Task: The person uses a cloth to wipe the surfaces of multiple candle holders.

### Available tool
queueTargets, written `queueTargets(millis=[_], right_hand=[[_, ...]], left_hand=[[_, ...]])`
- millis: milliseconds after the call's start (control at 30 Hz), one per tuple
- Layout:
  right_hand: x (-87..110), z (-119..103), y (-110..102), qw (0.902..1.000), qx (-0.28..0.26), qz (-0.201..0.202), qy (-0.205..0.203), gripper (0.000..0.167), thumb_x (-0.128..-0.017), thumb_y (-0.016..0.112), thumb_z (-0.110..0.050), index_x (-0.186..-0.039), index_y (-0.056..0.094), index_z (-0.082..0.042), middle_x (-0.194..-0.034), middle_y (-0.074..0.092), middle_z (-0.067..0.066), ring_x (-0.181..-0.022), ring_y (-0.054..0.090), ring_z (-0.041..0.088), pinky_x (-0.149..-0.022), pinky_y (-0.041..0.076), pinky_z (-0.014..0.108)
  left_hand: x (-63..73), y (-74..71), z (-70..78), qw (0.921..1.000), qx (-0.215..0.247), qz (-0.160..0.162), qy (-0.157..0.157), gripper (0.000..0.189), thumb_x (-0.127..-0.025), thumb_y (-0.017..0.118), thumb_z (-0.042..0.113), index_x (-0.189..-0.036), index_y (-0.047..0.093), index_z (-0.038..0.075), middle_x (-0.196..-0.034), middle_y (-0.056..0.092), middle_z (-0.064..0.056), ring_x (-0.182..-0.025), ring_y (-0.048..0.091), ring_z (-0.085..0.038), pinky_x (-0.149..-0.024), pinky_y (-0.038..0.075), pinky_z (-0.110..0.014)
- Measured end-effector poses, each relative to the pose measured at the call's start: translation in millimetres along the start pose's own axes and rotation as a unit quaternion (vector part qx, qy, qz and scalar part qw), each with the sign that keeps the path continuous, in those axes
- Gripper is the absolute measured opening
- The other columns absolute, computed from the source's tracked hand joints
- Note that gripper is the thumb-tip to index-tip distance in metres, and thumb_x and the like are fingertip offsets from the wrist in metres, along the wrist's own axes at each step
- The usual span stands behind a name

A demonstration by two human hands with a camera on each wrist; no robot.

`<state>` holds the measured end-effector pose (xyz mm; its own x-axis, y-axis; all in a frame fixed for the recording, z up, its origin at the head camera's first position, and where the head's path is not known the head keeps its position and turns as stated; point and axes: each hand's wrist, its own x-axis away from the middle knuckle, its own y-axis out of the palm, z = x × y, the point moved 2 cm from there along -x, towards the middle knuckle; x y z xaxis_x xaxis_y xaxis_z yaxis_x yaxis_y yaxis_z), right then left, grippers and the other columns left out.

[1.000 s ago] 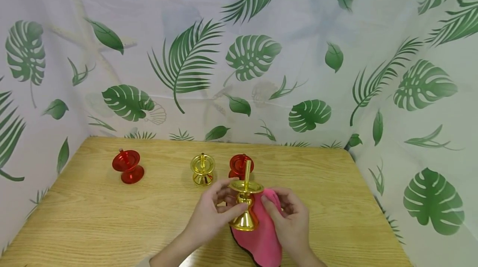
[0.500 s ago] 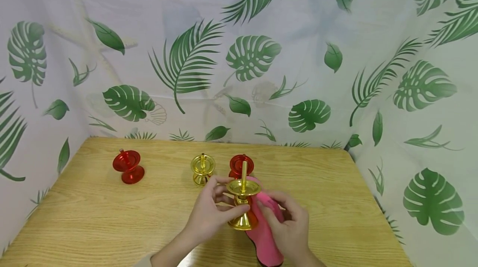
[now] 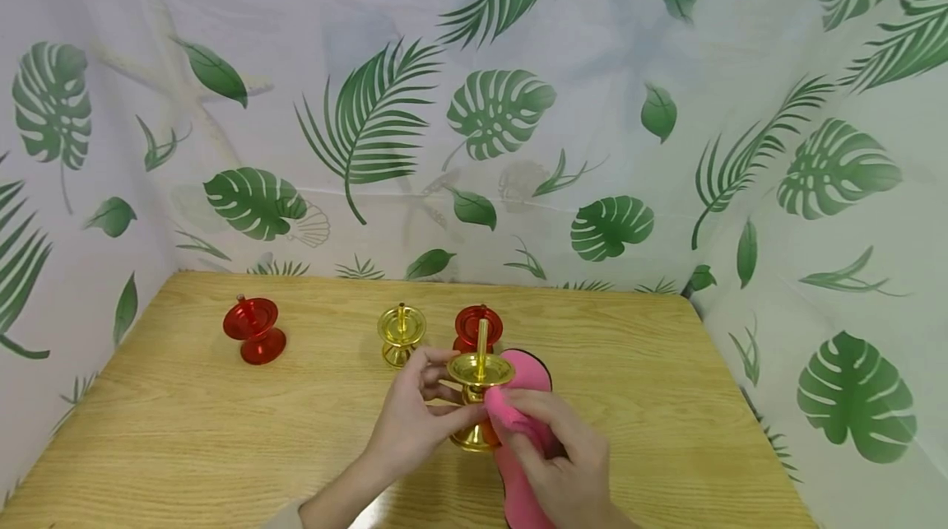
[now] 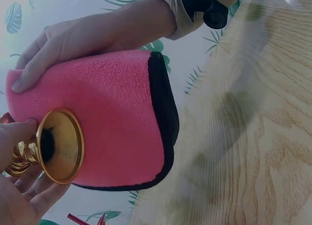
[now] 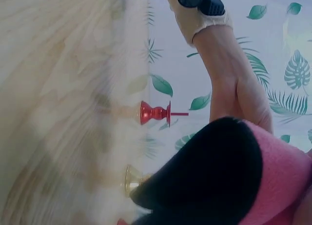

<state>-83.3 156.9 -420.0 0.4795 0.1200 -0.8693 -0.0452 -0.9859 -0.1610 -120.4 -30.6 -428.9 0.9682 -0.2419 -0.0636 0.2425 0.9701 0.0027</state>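
My left hand point(image 3: 415, 422) holds a gold candle holder point(image 3: 462, 371) upright, its fingers behind the stem and its thumb across the front. A thin spike rises from the holder's dish. In the left wrist view the round base of the candle holder point(image 4: 66, 149) faces the camera, in front of the pink cloth point(image 4: 117, 122). My right hand point(image 3: 570, 455) grips that cloth, with a bunched part of it between thumb and fingers right at the stem, under the dish. The cloth's black side and edging point(image 5: 209, 171) fill much of the right wrist view.
Toward the back of the wooden table point(image 3: 222, 438) stand a red candle holder point(image 3: 261, 344) at the left, a smaller gold candle holder point(image 3: 402, 331) mid-table, and another red candle holder point(image 3: 468, 327) partly behind the held one. A leaf-print sheet point(image 3: 415, 249) encloses the table's back and sides.
My right hand has shifted left, bringing the bunched cloth from beside the holder onto its stem. The cloth's flap has swung right and up. My left hand has barely moved, still gripping the candle holder.
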Motion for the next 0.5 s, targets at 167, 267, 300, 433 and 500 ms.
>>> queueTargets(millis=[167, 267, 300, 433, 500], right_hand=[[-0.4, 3.3, -6.4, 0.9947, 0.033, 0.011, 0.096, 0.035, -0.08, 0.075, 0.022, -0.11, 0.073, 0.004, -0.102, 0.078, 0.013, -0.089, 0.071, -0.004, -0.072, 0.059, 0.013], [0.2, 5.9, -9.6, 0.978, 0.039, 0.022, 0.204, 0.031, -0.083, 0.074, 0.021, -0.107, 0.074, 0.001, -0.101, 0.079, -0.002, -0.083, 0.07, -0.008, -0.061, 0.059, 0.015], [0.6, 7.1, -10.6, 0.9696, 0.033, 0.026, 0.241, 0.028, -0.084, 0.074, 0.019, -0.106, 0.074, 0.001, -0.101, 0.078, -0.007, -0.086, 0.073, -0.005, -0.062, 0.06, 0.018], [0.3, 12.0, -14.4, 0.9375, -0.009, 0.048, 0.345, 0.018, -0.089, 0.073, 0.013, -0.106, 0.071, 0.007, -0.098, 0.077, -0.011, -0.085, 0.074, 0.003, -0.064, 0.062, 0.022], [-0.7, 13.6, -17.1, 0.9272, -0.021, 0.057, 0.37, 0.017, -0.09, 0.073, 0.012, -0.106, 0.07, 0.009, -0.096, 0.078, -0.009, -0.084, 0.073, 0.004, -0.066, 0.063, 0.022]], left_hand=[[2.8, 1.8, 2.4, 0.9998, 0.016, -0.006, -0.007, 0.062, -0.084, 0.088, 0.008, -0.134, 0.052, 0.0, -0.122, 0.073, -0.023, -0.089, 0.071, -0.013, -0.079, 0.063, -0.026], [4.4, 2.6, 3.8, 0.9996, 0.019, -0.015, -0.013, 0.063, -0.084, 0.088, 0.009, -0.135, 0.051, 0.0, -0.123, 0.073, -0.022, -0.089, 0.07, -0.012, -0.079, 0.063, -0.025], [4.9, 2.8, 3.9, 0.9996, 0.017, -0.017, -0.014, 0.064, -0.084, 0.089, 0.01, -0.135, 0.051, 0.0, -0.123, 0.073, -0.022, -0.089, 0.07, -0.012, -0.079, 0.063, -0.025], [5.9, 0.7, 2.3, 0.9997, 0.012, -0.017, -0.013, 0.066, -0.083, 0.089, 0.011, -0.136, 0.051, 0.002, -0.124, 0.072, -0.02, -0.091, 0.068, -0.01, -0.082, 0.062, -0.025], [6.0, -1.8, 0.6, 0.9998, 0.009, -0.013, -0.01, 0.068, -0.083, 0.089, 0.01, -0.137, 0.049, 0.003, -0.126, 0.072, -0.02, -0.094, 0.069, -0.011, -0.084, 0.062, -0.025]])
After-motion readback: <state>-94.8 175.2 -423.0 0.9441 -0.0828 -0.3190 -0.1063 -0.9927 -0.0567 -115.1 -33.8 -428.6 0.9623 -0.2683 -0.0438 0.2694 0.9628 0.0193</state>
